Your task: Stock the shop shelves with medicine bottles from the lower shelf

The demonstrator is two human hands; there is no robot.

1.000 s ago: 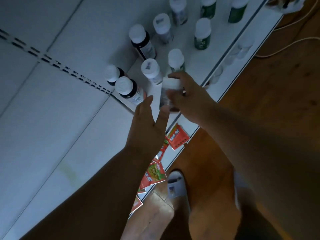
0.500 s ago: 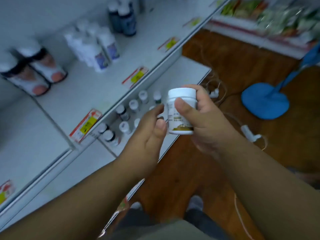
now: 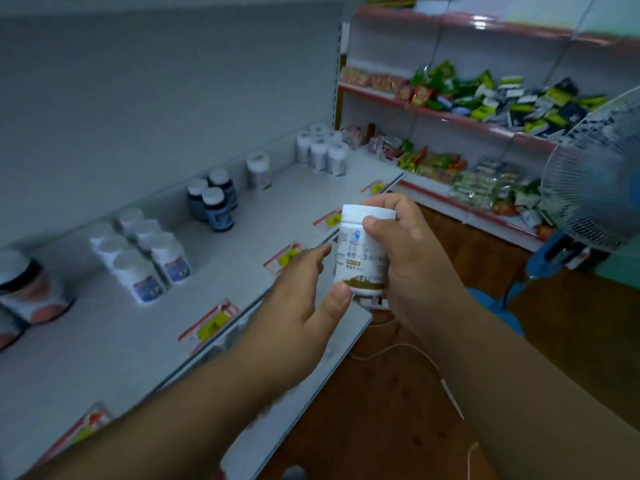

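My right hand (image 3: 412, 258) wraps the small white plastic medicine bottle with a white cap (image 3: 362, 251) in a snug grip, up in the air just past the front edge of the white shelf (image 3: 114, 341). My left hand (image 3: 298, 306) pinches its bottom. It looks light, hard and smooth, so it may slip; I think holding round its middle is best.

Both forearms were bare, with no sleeve to be seen up to the lower edge of the view. The left hand (image 3: 301, 306) and the right hand (image 3: 408, 258) wore no gloves. No ring showed on the fingers that were visible, and no watch or band showed on either wrist. The nails were short and plain, without polish; the thumbnail of each hand was clearly visible. The left forearm was somewhat blurred, so small details on it could not be told.
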